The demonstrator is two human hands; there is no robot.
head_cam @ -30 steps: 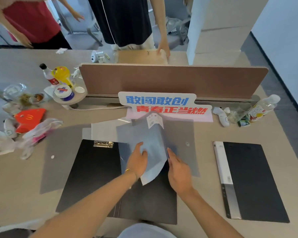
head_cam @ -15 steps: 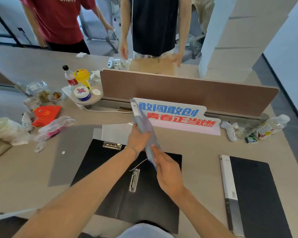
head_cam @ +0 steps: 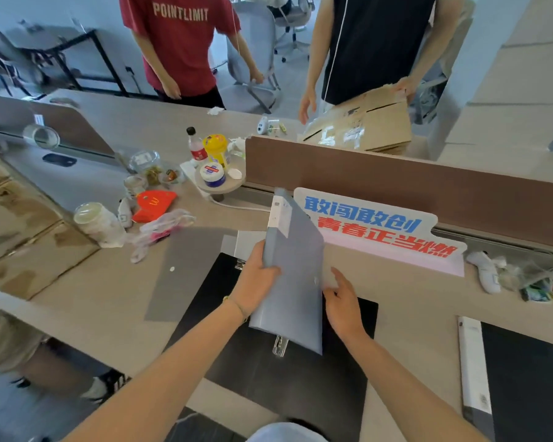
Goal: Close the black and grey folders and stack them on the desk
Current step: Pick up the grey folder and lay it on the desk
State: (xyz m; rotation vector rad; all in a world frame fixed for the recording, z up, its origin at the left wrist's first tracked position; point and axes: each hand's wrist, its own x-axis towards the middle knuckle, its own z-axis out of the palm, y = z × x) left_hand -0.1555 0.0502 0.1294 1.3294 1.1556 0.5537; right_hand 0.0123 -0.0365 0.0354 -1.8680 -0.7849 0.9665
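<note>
A closed grey folder is lifted and tilted above an open black folder lying flat on the desk. My left hand grips the grey folder's left edge. My right hand touches its right edge near the lower corner, fingers spread. The black folder's metal clip shows just under the grey folder. A second black folder, closed, with a white-and-grey spine, lies at the right. A flat grey sheet lies left of the open black folder.
A brown divider with a blue-and-red sign runs across the desk behind. Bottles, jars, bags and a red carton clutter the left. Small items lie at right. Two people stand beyond, one holding a cardboard box.
The grey folder went from half-open on the black folder to shut and raised. It now tilts flatter, broad face toward me. My right hand slid from its lower edge to its right side.
</note>
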